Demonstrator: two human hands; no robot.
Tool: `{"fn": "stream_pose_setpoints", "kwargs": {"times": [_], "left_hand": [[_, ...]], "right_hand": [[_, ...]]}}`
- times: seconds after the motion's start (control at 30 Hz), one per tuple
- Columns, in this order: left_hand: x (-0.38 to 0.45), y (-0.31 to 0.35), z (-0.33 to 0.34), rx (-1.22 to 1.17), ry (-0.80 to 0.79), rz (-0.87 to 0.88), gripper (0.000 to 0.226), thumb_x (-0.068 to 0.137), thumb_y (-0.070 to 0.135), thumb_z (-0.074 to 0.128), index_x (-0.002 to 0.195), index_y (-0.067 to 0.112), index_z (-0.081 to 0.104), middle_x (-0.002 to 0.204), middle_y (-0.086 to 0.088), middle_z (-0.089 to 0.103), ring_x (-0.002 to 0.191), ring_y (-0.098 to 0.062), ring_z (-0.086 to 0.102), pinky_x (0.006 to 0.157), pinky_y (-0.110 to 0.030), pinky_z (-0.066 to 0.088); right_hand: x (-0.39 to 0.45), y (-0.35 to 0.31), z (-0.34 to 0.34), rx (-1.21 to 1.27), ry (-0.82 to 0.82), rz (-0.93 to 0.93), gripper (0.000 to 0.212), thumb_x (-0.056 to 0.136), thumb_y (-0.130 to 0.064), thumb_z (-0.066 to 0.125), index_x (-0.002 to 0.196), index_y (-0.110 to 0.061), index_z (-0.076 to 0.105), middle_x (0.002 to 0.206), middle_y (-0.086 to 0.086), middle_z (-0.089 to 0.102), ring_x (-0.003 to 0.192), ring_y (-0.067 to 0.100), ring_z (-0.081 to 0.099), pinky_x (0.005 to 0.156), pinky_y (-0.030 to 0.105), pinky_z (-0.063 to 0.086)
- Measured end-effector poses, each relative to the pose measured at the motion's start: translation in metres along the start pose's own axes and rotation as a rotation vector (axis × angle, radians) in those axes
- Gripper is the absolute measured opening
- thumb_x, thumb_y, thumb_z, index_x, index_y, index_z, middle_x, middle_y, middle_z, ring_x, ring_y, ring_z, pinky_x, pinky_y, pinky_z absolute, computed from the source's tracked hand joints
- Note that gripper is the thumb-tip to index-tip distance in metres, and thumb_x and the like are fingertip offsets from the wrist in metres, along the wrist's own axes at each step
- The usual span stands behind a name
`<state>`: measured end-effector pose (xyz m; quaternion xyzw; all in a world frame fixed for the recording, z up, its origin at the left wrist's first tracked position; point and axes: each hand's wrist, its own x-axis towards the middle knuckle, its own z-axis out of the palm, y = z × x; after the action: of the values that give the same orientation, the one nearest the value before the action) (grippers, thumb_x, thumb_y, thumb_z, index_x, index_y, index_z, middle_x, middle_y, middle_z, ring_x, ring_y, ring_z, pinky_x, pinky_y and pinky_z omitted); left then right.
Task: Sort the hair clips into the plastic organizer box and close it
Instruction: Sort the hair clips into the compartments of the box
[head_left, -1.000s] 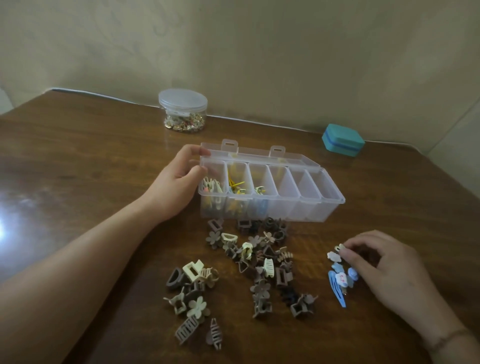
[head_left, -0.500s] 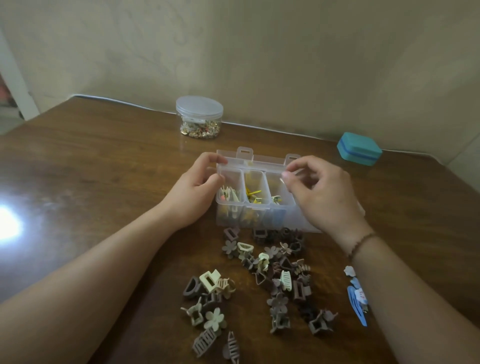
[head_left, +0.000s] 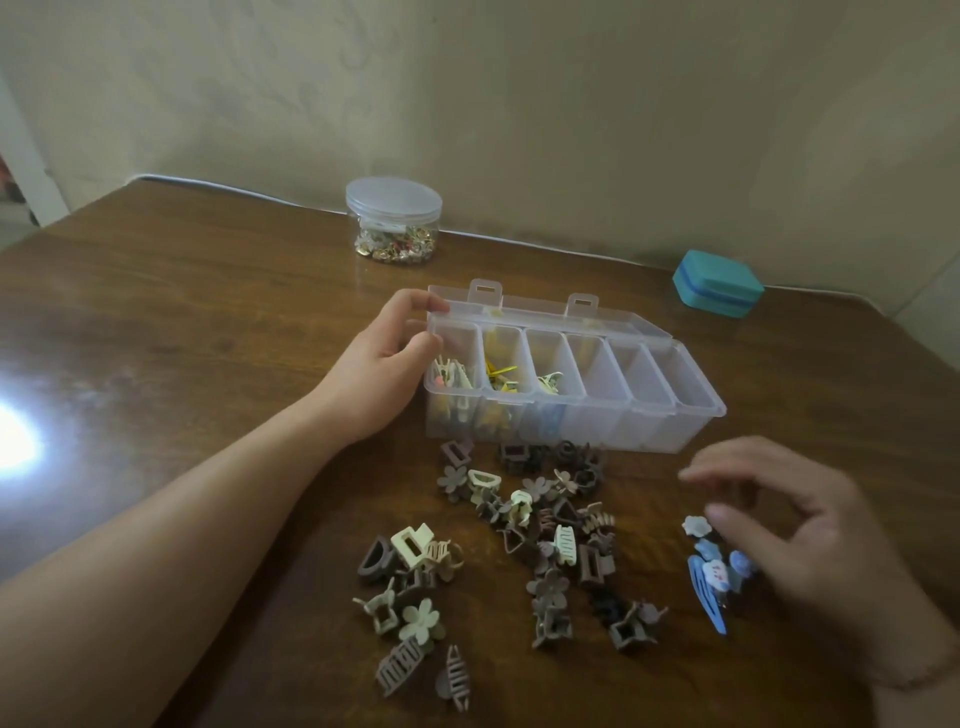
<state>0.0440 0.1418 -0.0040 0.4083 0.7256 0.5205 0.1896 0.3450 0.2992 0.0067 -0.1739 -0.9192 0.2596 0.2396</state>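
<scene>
Evidently the left hand (head_left: 387, 371) grips the end wall of the plastic organizer box (head_left: 670, 418) to steady it on the counter (head_left: 182, 322), lid hinged back. The right hand (head_left: 810, 535), fingers loose and holding nothing, hovers over the blue clips (head_left: 709, 577); brown hair clips (head_left: 545, 525) lie heaped just before the box, within easy reach.

Three right compartments of the clear plastic organizer box (head_left: 670, 397) stand open from above. Brown and cream claw clips (head_left: 540, 525) crowd its front wall. Left hand (head_left: 382, 374) blocks its left end.
</scene>
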Motion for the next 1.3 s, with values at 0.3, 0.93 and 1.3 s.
{"fn": "stream_pose_setpoints", "kwargs": {"times": [0.3,0.93,1.3], "left_hand": [[-0.001,0.002,0.001,0.009,0.010,0.003,0.032,0.100,0.016,0.043,0.129,0.029,0.047,0.093,0.028,0.066,0.086,0.023,0.056,0.077,-0.016,0.041],[0.001,-0.001,0.000,0.011,0.007,-0.008,0.031,0.100,0.016,0.043,0.127,0.031,0.047,0.105,0.020,0.066,0.089,0.020,0.057,0.074,-0.013,0.041],[0.002,-0.004,-0.001,0.022,0.011,-0.008,0.030,0.099,0.017,0.043,0.124,0.032,0.048,0.098,0.024,0.068,0.099,-0.001,0.060,0.086,-0.023,0.046]], "right_hand": [[-0.014,0.017,-0.011,0.055,-0.225,0.097,0.044,0.069,-0.006,0.063,0.094,-0.041,0.074,0.108,-0.012,0.065,0.111,0.012,0.058,0.089,0.022,0.047],[-0.004,0.011,0.014,-0.176,0.037,0.143,0.033,0.085,-0.006,0.068,0.096,-0.037,0.070,0.100,-0.022,0.062,0.092,0.001,0.060,0.068,0.009,0.046],[0.084,-0.054,0.023,0.040,0.199,-0.025,0.019,0.086,-0.010,0.065,0.095,-0.025,0.069,0.081,-0.014,0.065,0.078,-0.003,0.059,0.060,0.007,0.045]]}}
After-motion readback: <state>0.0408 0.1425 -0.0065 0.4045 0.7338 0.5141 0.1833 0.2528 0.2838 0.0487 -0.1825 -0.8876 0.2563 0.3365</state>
